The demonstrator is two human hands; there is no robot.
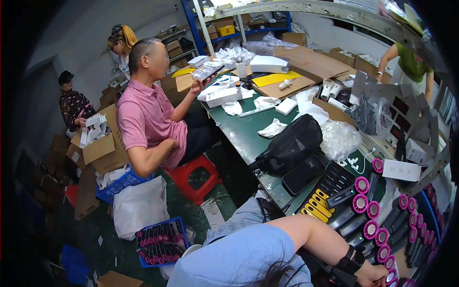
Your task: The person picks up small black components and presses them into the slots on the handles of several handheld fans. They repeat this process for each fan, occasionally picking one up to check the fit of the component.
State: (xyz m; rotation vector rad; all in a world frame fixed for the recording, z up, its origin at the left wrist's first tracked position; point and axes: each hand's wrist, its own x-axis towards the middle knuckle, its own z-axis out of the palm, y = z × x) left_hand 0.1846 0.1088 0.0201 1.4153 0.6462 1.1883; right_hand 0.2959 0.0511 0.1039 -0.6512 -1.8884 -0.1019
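Observation:
My left arm, in a light blue sleeve, reaches to the lower right with a black strap round the wrist. My left hand (372, 275) is at the bottom edge, its fingers curled in beside the closest of many black stick-shaped devices with pink-ringed ends (371, 229). The fingers look closed, but what they hold, if anything, is hidden. My right hand is out of view. The devices lie in rows along the table's right side. Beside them are a tray with yellow pieces (317, 205) and a row of black parts (336, 179).
A black mesh bag (297, 145) and a black case (303, 174) lie on the green table (237, 138). Across it sits a person in pink (148, 112) holding a phone. A red stool (195, 182) and a blue crate of similar devices (180, 228) stand on the floor. Other people stand farther off.

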